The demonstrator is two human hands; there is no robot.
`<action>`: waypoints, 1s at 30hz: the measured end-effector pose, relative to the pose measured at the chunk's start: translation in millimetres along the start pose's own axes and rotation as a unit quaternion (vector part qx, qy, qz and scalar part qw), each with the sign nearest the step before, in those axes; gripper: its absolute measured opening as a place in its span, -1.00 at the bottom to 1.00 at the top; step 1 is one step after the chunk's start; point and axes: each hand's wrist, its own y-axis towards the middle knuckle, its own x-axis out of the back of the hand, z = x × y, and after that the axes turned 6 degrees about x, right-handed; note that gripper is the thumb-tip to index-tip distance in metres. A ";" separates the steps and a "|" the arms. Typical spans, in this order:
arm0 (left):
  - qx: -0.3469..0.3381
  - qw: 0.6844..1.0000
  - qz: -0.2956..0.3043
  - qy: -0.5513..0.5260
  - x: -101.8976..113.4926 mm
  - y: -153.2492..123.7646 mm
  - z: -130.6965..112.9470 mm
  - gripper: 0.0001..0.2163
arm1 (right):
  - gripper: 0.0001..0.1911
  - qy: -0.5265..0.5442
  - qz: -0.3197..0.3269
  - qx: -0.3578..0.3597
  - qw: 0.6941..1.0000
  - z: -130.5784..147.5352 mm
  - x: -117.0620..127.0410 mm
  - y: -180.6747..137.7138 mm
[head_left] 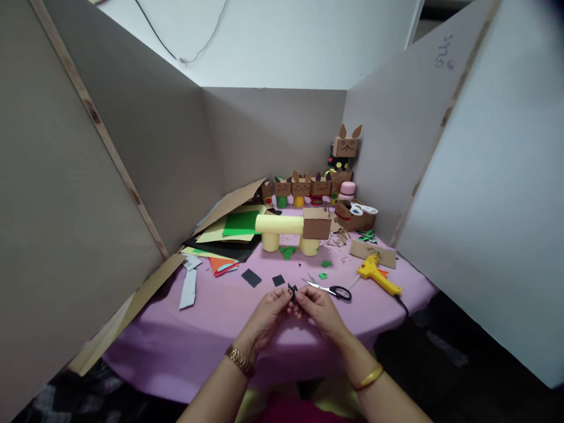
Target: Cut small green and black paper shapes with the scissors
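My left hand (268,314) and my right hand (321,308) meet over the near edge of the purple table (211,329). Both pinch a small black paper piece (292,291) between their fingertips. The scissors (329,288), with black handles, lie closed on the cloth just beyond my right hand. Two black paper scraps (252,278) lie a little ahead of my left hand. Further back stands a yellow tube figure (282,230) with a brown cardboard box head (316,223).
A yellow glue gun (378,274) lies right of the scissors, its cord running off the edge. Coloured paper sheets (229,238) pile up at the left. A row of small cardboard animal figures (304,189) and a box of bits (355,216) stand at the back. Grey partition boards wall in the table.
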 end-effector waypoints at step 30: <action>0.053 0.996 0.048 -0.056 -0.5 -5.3 2.9 -0.71 | -0.62 0.059 0.020 -0.050 0.997 4.2 -1.0 -2.9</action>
